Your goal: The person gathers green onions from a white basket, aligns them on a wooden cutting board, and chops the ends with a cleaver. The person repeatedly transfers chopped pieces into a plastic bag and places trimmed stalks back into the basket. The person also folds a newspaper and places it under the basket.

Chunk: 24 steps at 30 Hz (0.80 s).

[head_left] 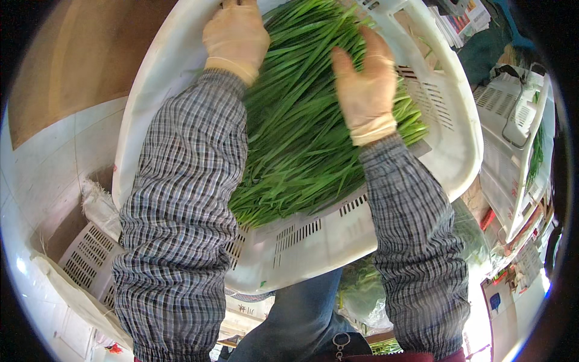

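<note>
A large white plastic basket with slotted walls lies tilted in front of me. Inside it is a thick heap of long, flat green leaves that look like garlic chives, their paler ends toward the right wall. My left hand, in a pale thin glove, is at the basket's far left beside the leaves. Its fingers are curled and partly cut off by the upper edge, so what they hold is hidden. Over the right part of the heap is my right hand, also gloved, with thumb and fingers spread and nothing gripped.
More white slotted baskets stand at the right and lower left, the right one holding some green leaves. Clear plastic bags with greens lie below the main basket. A brown board is at the upper left, papers at the upper right.
</note>
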Each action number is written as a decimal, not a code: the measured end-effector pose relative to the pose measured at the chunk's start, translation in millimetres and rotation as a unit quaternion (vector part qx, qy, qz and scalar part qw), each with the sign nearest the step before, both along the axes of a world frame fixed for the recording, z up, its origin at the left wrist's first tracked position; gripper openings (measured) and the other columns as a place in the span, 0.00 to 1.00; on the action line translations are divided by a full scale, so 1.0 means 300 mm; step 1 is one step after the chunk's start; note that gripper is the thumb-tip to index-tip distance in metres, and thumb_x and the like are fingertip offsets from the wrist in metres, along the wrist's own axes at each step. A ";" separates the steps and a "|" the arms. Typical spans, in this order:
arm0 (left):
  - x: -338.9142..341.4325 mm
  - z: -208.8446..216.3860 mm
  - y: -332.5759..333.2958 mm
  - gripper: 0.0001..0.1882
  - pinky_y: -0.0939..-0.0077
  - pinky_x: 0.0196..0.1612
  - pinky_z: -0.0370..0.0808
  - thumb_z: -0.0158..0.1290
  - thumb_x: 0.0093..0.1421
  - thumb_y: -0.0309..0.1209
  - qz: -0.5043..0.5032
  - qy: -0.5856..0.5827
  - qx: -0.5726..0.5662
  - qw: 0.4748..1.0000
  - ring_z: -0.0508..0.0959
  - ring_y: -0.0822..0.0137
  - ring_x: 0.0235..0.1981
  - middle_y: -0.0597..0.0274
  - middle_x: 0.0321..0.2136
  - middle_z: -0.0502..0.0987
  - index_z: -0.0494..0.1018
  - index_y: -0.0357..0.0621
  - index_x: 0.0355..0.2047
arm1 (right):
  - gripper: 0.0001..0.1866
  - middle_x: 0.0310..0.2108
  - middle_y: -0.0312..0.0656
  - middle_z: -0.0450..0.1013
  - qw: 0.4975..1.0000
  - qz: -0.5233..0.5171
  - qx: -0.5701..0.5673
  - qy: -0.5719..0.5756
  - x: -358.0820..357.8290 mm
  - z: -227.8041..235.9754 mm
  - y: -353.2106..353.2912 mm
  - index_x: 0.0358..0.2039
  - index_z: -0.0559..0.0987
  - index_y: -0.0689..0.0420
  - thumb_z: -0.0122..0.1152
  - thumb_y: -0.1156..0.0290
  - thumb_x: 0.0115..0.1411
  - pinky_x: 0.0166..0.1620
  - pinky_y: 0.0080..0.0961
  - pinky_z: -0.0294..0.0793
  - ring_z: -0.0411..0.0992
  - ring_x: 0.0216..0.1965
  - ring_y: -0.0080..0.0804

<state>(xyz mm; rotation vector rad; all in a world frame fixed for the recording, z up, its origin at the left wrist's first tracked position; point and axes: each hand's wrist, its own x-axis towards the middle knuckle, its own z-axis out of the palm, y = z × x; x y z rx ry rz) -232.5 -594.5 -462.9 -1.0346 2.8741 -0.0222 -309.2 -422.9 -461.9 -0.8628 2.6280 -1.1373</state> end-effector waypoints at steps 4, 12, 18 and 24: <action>-0.048 -0.009 0.009 0.18 0.55 0.39 0.75 0.50 0.52 0.31 0.085 -0.043 0.017 0.995 0.76 0.48 0.38 0.48 0.41 0.73 0.68 0.40 0.44 | 0.32 0.57 0.44 0.57 0.974 0.159 0.126 0.101 0.033 -0.052 -0.057 0.54 0.64 0.56 0.62 0.61 0.49 0.58 0.46 0.55 0.53 0.60 0.46; -0.034 -0.047 -0.036 0.13 0.58 0.39 0.73 0.44 0.54 0.34 0.042 -0.052 0.053 0.996 0.77 0.50 0.38 0.52 0.35 0.77 0.74 0.48 0.37 | 0.34 0.61 0.42 0.51 0.966 0.183 0.154 0.100 0.039 -0.160 -0.027 0.58 0.60 0.53 0.60 0.61 0.52 0.59 0.49 0.54 0.48 0.62 0.46; -0.030 -0.019 -0.058 0.14 0.58 0.39 0.73 0.45 0.53 0.34 0.038 -0.056 0.058 0.996 0.77 0.49 0.36 0.50 0.34 0.77 0.75 0.49 0.38 | 0.33 0.61 0.42 0.52 0.970 0.179 0.128 0.100 0.036 -0.177 -0.025 0.57 0.60 0.54 0.59 0.61 0.52 0.59 0.48 0.54 0.48 0.62 0.46; -0.023 -0.016 -0.079 0.15 0.56 0.39 0.72 0.45 0.53 0.35 0.039 -0.056 0.025 0.997 0.77 0.48 0.36 0.49 0.33 0.78 0.75 0.52 0.40 | 0.32 0.61 0.43 0.52 0.969 0.181 0.121 0.120 0.040 -0.184 -0.039 0.57 0.61 0.56 0.58 0.60 0.53 0.59 0.47 0.53 0.48 0.62 0.45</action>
